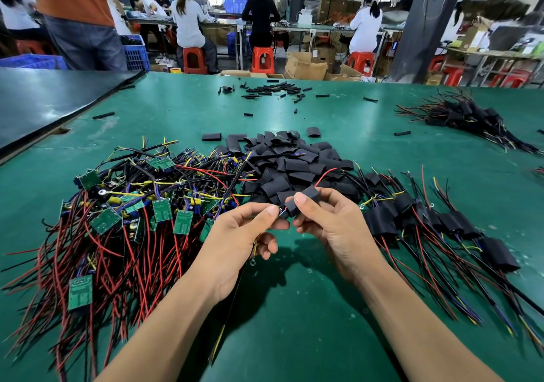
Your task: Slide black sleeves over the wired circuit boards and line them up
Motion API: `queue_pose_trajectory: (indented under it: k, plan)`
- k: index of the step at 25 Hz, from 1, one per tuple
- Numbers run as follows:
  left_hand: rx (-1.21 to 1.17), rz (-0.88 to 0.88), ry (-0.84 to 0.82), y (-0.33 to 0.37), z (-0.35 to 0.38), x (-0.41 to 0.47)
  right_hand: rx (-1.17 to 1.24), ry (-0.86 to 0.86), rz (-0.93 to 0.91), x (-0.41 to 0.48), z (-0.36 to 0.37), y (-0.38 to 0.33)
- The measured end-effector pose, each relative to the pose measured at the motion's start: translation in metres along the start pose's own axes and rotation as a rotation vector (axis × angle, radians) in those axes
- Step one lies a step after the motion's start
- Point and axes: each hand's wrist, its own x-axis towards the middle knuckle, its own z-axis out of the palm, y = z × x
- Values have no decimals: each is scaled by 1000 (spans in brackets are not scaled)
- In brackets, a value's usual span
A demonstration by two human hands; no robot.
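The right hand (332, 225) holds one black sleeve (304, 200) in the air, just on the near side of the pile of loose sleeves (294, 160). Its thumb lies on top of the sleeve and the other fingers are curled under it. The left hand (244, 231) is just beside it, and its thumb and forefinger pinch the wires (282, 214) at the near end of this sleeve. A red wire (326, 174) comes out of the far end and bends over the pile. Thin wires also hang down from the left hand, ending in a small ring terminal (252, 262).

Left of the pile, touching it, lies a heap of bare circuit boards (132, 208) with red, black and yellow wires. Right of the pile, a row of sleeved boards (441, 222) lies side by side. On the near side of the pile, under the two forearms, the green surface (294, 317) shows bare between the heap and the row. Beyond the pile lie scattered short tube pieces (273, 88), and far to its right another bundle of sleeved boards (462, 115). A dark panel (44, 102) borders the surface far left of the pile.
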Motion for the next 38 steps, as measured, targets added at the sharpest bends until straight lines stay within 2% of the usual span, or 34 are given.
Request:
queue_pose_trajectory:
  k: [7,14,17,21,25,31,38]
  plan:
    - [9,19,-13,-1,2,-1,67,-33,28,-2,1,1]
    - [42,65,52,-3,0,1,-46,-70,14,0,-1,4]
    - [58,90,20,-4,1,0,-54,-66,-5,0,-2,6]
    - [7,68,-14,-1,0,-1,7,-85,-2,0,-1,8]
    - [24,59,40,-2,1,-1,-43,-134,-13,-1,-1,6]
    - [-91,-95,-35,2,-1,0,13,-67,47,4,-7,3]
    - [-65,-38,59,1,2,-1,-74,-118,88,2,-4,4]
